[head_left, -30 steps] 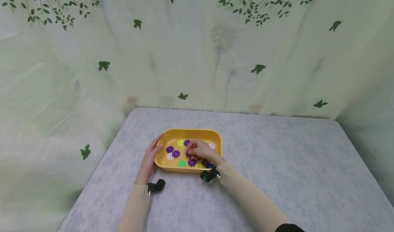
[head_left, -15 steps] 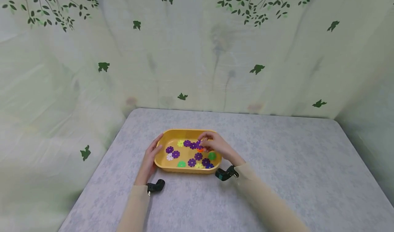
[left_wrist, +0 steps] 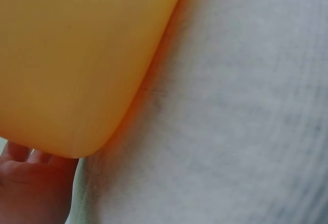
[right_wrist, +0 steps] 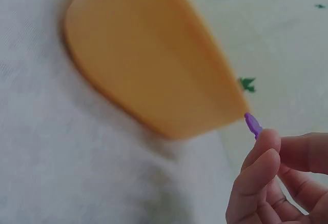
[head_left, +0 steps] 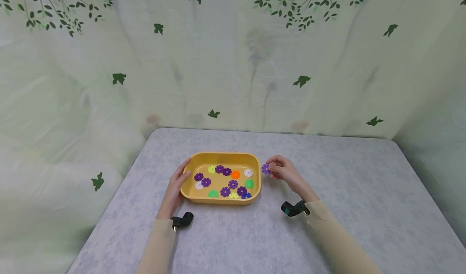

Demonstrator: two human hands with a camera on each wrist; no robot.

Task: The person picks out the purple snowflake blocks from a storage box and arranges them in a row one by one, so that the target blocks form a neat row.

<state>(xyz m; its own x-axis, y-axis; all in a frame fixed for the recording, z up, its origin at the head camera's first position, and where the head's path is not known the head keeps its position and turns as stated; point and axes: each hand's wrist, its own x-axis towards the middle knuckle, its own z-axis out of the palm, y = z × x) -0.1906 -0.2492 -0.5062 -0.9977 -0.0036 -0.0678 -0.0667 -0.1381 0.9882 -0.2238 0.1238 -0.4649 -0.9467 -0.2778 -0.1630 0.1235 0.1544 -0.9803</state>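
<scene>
A yellow tray (head_left: 214, 200) with rounded corners holds several small flower-shaped plastic pieces, among them a purple flower (head_left: 225, 192), an orange flower (head_left: 235, 175), a white one (head_left: 248, 172) and a green one (head_left: 249, 184). My left hand (head_left: 174, 189) holds the tray's left end, thumb at the rim and fingers along the outer wall. Just beyond the right end, my right hand (head_left: 287, 173) pinches a purple flower piece (head_left: 265, 169) between thumb and fingertips. That piece (right_wrist: 253, 125) shows edge-on in the right wrist view.
The tray stands on a grey mottled table (head_left: 346, 193), left of its middle. A pale curtain (head_left: 233, 64) with green leaf prints hangs behind and along the sides. Each wrist wears a small black camera, such as the right camera (head_left: 293, 208).
My right hand has moved right, from over the tray to outside its right end, carrying the purple flower piece. The left hand stays at the tray.
</scene>
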